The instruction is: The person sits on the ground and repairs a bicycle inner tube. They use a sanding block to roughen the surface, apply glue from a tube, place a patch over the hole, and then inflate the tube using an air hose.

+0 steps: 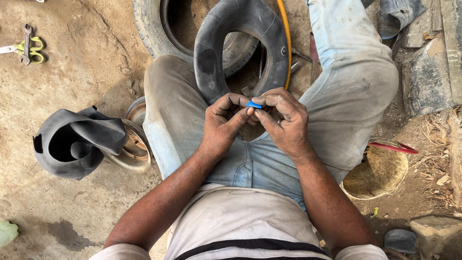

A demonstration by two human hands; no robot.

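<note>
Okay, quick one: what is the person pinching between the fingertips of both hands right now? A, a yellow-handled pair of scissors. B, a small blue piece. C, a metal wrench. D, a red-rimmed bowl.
B: the left hand and right hand meet over the lap, fingertips pinching a small blue piece, just below the black inner tube propped between the knees.

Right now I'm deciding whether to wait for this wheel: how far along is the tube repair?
Done: the inflated inner tube is out of the tyre and propped between the knees. In hand: both the left hand and right hand pinch a small blue piece at the fingertips. Left: that piece is not on the tube yet, and the tube is still outside the tyre.
</note>
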